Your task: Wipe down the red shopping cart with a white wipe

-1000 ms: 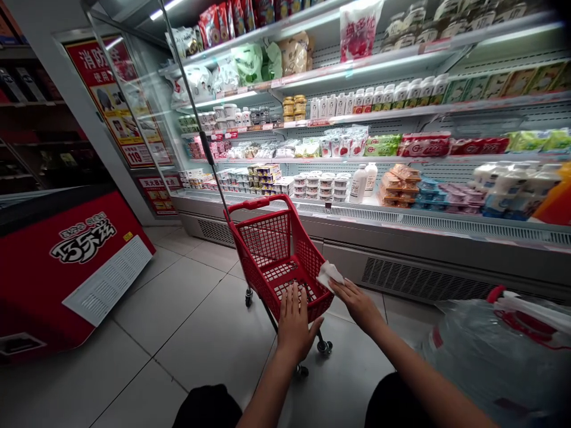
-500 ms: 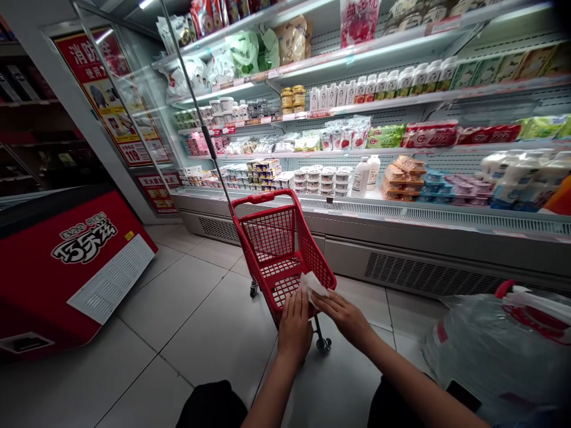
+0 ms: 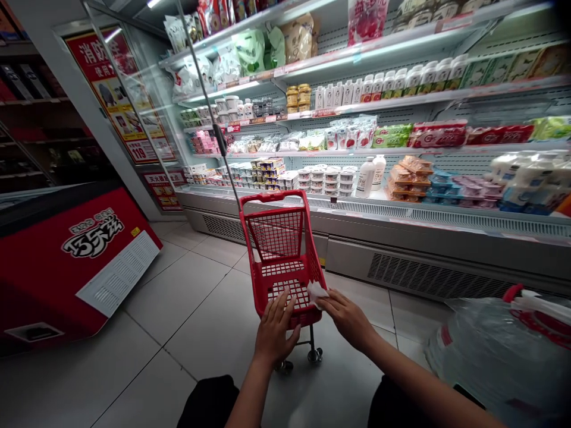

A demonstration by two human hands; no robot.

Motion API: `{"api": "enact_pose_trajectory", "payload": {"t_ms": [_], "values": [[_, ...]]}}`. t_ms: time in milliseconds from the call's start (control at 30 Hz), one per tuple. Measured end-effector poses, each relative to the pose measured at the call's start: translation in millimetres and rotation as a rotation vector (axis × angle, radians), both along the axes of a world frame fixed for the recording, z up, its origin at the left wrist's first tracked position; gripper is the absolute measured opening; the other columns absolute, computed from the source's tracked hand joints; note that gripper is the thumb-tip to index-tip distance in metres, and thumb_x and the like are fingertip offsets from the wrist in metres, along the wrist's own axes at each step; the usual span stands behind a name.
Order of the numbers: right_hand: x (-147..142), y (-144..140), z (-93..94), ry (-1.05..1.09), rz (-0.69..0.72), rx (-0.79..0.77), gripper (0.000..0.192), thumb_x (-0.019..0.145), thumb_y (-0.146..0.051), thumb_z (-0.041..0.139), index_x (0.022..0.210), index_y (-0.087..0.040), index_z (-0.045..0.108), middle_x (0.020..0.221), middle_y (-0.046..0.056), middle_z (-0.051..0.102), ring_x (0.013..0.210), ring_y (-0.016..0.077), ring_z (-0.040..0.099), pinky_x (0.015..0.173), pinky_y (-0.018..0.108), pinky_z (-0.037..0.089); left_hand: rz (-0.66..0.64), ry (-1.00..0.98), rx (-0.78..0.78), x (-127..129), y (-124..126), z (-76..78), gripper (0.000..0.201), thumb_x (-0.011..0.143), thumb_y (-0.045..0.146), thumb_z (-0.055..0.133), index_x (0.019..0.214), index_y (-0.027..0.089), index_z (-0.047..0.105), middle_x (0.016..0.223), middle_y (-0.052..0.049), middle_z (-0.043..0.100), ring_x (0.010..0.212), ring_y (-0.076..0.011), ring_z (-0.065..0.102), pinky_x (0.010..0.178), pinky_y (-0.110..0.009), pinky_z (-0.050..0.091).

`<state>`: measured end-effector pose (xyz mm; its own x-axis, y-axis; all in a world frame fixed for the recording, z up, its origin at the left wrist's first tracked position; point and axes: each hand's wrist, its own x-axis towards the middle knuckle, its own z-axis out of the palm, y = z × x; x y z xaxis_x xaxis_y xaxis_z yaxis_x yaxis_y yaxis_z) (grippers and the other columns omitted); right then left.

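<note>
A small red shopping cart [image 3: 279, 261] with grid walls stands on the tiled floor in front of me, its push handle toward the refrigerated shelves. At its near right corner my right hand [image 3: 343, 315] pinches a crumpled white tissue [image 3: 317, 291] against the rim. My left hand [image 3: 274, 333] is at the near left part of the rim, fingers stretched out and thumb apart, with nothing in it. Whether its palm presses on the rim is hidden. Two of the cart's wheels show below the basket.
Behind the cart runs an open refrigerated display [image 3: 348, 214] stocked with yogurt cups, bottles and bags. A red chest freezer [image 3: 89, 255] stands at the left. Large clear plastic-wrapped water bottles [image 3: 495, 356] are close by at the right. A thin dark pole rises behind the cart handle.
The cart has turned so that its near end faces me more squarely. My left hand has moved left, away from the tissue, and spread its fingers. The tissue stays in my right hand.
</note>
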<state>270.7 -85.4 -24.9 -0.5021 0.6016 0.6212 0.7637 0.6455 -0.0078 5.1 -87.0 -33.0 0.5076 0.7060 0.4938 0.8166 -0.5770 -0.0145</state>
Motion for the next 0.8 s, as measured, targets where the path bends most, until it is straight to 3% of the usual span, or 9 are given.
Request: {"api": "enact_pose_trajectory", "payload": {"t_ms": [200, 333, 433, 567, 667, 800], "values": [[-48.9, -22.6, 3.4, -0.102, 0.195, -0.032, 0.062, 0.091, 0.001, 0.053, 0.151, -0.016, 0.05, 0.139, 0.009, 0.068, 0.134, 0.0232, 0.059, 0.115, 0.042, 0.05, 0.212, -0.096, 0.015, -49.4, 0.8, 7.1, 0.073, 0.104, 0.049, 0.045, 0.166, 0.027, 0.014, 0.171, -0.009, 0.024, 0.155, -0.0294, 0.029, 0.126, -0.052, 0.026], [-52.8, -3.9, 12.8, -0.169, 0.316, -0.022, 0.062, 0.095, -0.003, 0.052, 0.155, -0.019, 0.045, 0.141, 0.008, 0.067, 0.138, 0.0198, 0.055, 0.119, 0.04, 0.045, 0.211, -0.1, 0.009, -46.0, -0.1, 9.4, 0.076, 0.106, 0.053, 0.039, 0.167, 0.021, 0.007, 0.17, -0.012, 0.027, 0.156, -0.0293, 0.028, 0.125, -0.051, 0.028], [-33.2, 29.8, 17.1, -0.136, 0.222, 0.009, 0.063, 0.095, -0.002, 0.051, 0.155, -0.02, 0.045, 0.141, 0.007, 0.067, 0.135, 0.0206, 0.057, 0.117, 0.043, 0.048, 0.152, -0.074, -0.006, -26.8, -6.8, 7.1, 0.082, 0.104, 0.057, 0.041, 0.167, 0.017, 0.004, 0.168, -0.014, 0.03, 0.155, -0.0293, 0.03, 0.124, -0.047, 0.032], [-12.0, 58.8, 11.2, -0.078, 0.01, 0.014, 0.066, 0.091, 0.001, 0.049, 0.153, -0.021, 0.049, 0.145, 0.008, 0.063, 0.133, 0.0236, 0.06, 0.116, 0.046, 0.049, 0.175, -0.084, 0.035, -6.9, -12.2, 0.1, 0.081, 0.104, 0.054, 0.045, 0.167, 0.019, 0.007, 0.161, -0.014, 0.044, 0.146, -0.0295, 0.047, 0.118, -0.046, 0.04], [-26.5, 42.2, -0.5, -0.037, -0.05, 0.022, 0.069, 0.09, 0.002, 0.046, 0.155, -0.02, 0.046, 0.146, 0.009, 0.062, 0.136, 0.0247, 0.056, 0.116, 0.047, 0.048, 0.19, -0.087, 0.053, -3.1, -9.1, -1.9, 0.079, 0.105, 0.05, 0.045, 0.167, 0.02, 0.006, 0.157, -0.015, 0.05, 0.138, -0.0286, 0.055, 0.115, -0.045, 0.045], [-65.9, -0.4, -11.3, -0.04, 0.146, 0.038, 0.063, 0.094, -0.001, 0.045, 0.155, -0.019, 0.046, 0.146, 0.007, 0.062, 0.14, 0.0215, 0.052, 0.119, 0.043, 0.045, 0.163, -0.091, 0.043, -5.7, -2.5, 2.0, 0.083, 0.106, 0.044, 0.044, 0.166, 0.015, -0.004, 0.156, -0.019, 0.049, 0.134, -0.0283, 0.059, 0.112, -0.044, 0.046]]}}
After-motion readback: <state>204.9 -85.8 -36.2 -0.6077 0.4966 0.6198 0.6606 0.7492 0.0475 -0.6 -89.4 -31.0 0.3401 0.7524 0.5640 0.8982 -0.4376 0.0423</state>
